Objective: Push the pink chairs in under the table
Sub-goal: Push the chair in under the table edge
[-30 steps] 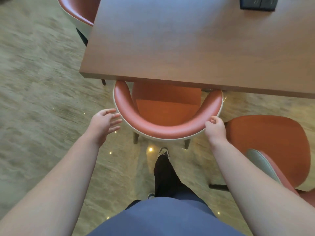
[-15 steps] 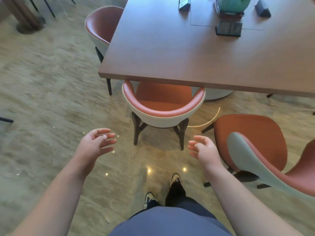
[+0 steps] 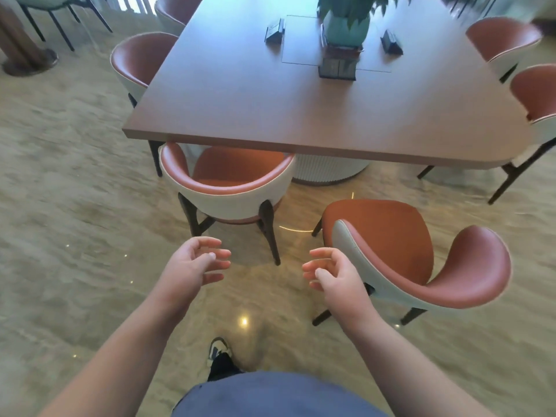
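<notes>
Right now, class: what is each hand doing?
Left hand: open, fingers relaxed, holding nothing.
Right hand: open, fingers relaxed, holding nothing.

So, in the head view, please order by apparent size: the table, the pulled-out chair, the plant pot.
1. table
2. pulled-out chair, though it looks enlarged by nearness to the camera
3. plant pot, the farthest of the three

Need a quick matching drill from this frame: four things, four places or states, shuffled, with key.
Things:
1. potted plant
2. chair on the right
3. chair straight ahead
4. left hand

Places or states:
A. seat partly under the table edge
B. empty, fingers loosely curled
C. on the table top
D. standing clear of the table, turned sideways

Pairs: 1-C, 2-D, 3-A, 4-B
</notes>
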The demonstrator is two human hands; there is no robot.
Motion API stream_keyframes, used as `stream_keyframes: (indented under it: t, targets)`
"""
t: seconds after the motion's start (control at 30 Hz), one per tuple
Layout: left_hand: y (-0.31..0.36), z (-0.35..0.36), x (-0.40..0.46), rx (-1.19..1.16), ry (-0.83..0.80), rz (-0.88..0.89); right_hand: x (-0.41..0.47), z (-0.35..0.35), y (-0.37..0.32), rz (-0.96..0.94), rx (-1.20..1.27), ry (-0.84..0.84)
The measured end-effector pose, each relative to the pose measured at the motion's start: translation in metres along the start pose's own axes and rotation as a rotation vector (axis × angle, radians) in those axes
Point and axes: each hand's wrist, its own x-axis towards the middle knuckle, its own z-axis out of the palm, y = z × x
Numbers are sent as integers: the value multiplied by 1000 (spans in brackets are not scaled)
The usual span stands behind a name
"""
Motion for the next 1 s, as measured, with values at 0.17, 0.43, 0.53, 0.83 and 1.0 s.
stream_keyframes:
  t: [0.17, 0.43, 0.53, 0.83, 1.0]
  targets:
    - [-8, 130, -39, 5, -116, -30, -30, -90, 26, -12, 64, 42]
    - [16, 235, -43, 113, -217, -25, -30, -201, 77, 60, 87, 227]
    - [22, 255, -23, 123, -208, -30, -8, -234, 95, 111, 96, 318]
    - [17, 318, 75, 192, -225, -154, 92, -325, 131, 310, 46, 530]
    - [5, 360, 132, 306, -258, -241, 140, -370, 140, 375, -48, 601]
